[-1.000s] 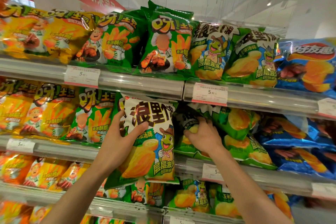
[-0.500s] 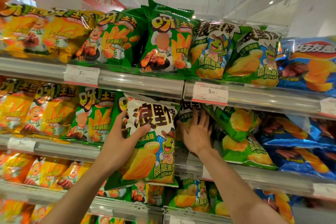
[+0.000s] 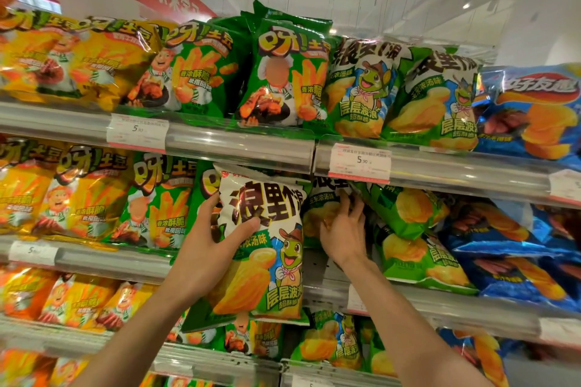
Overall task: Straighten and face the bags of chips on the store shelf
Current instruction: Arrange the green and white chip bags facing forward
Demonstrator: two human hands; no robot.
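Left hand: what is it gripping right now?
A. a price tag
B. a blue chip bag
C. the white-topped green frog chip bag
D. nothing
C. The left hand grips the frog chip bag, thumb across its front and fingers round its left edge, in front of the middle shelf.

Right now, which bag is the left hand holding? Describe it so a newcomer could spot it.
Start at the middle shelf, under the rail's left 5.90 price tag. The left hand grips a frog-mascot chip bag at its left edge. Unlike neighbouring green bags, it has a white top with big dark characters and hangs forward over the shelf edge.
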